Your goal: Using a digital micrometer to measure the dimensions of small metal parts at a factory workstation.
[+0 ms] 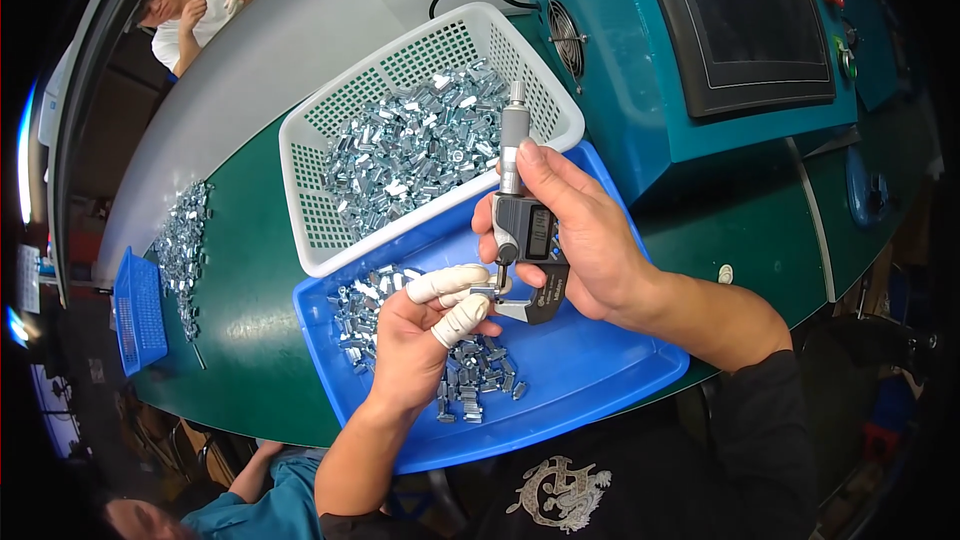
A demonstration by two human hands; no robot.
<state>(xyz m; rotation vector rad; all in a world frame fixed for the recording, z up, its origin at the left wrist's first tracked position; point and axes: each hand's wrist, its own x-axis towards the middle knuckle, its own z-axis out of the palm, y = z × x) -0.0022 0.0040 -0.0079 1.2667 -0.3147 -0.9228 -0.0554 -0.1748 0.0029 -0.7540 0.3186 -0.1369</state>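
Note:
My right hand (pixel 590 230) is wrapped round a digital micrometer (pixel 527 225), its thumb up at the grey barrel and its small display facing me. White finger cots cover fingertips of my left hand (pixel 420 330), which pinches a small shiny metal part (pixel 484 292) between the micrometer's jaws. Fingers partly hide that part, and I cannot tell whether the jaws touch it. Both hands are over a blue tray (pixel 590 380), where similar loose metal parts (pixel 470 375) lie in its left half.
A white perforated basket (pixel 305 195) full of metal parts rests against the tray's far side. More parts (pixel 185 240) are heaped at left beside a small blue basket (pixel 140 310). A teal machine (pixel 620 70) with a screen stands at right. Two people (pixel 215 10) (pixel 250 500) sit nearby.

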